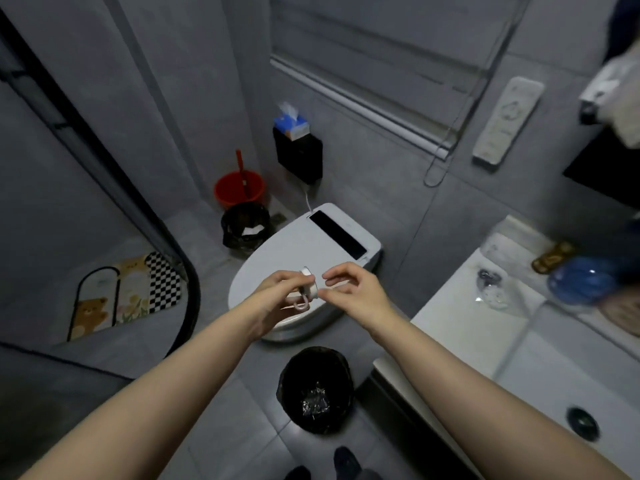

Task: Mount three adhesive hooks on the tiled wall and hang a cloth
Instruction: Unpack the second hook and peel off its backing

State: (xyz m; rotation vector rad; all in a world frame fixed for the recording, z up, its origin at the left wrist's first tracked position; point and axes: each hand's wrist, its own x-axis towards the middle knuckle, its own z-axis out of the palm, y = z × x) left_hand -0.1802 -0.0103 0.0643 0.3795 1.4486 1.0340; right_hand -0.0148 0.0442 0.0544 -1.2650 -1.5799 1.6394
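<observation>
- No hook is seen mounted on the wall [398, 188]; by that, the task is judged at an early stage, with mounting and cloth-hanging left.
- A hook [306, 289] is grasped in the left hand [277, 292], above the toilet [277, 251].
- Its round pad is turned up and rightward; its pink curl hangs down, so the long axis runs roughly vertical.
- The right hand [353, 292] pinches at the pad's edge, apparently at backing film; this cannot be confirmed.
</observation>
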